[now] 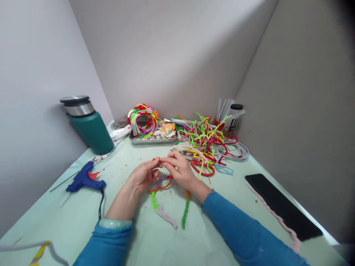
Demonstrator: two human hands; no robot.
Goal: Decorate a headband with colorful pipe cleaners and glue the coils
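Observation:
My left hand (144, 176) and my right hand (180, 170) meet over the middle of the table, fingertips pinched together on an orange pipe cleaner (159, 187) that trails down beneath them. Under the hands lies a hoop of fuzzy pipe cleaner (185, 214) in green, pink and orange sections. Both sleeves are blue, and a pale green bangle (115, 223) sits on my left wrist.
A blue glue gun (84, 180) lies at the left with its black cord. A green flask (90, 127) stands behind it. A metal tray (152, 139) with wrapped hoops sits at the back, a heap of pipe cleaners (206, 142) beside it. A black phone (280, 205) lies right.

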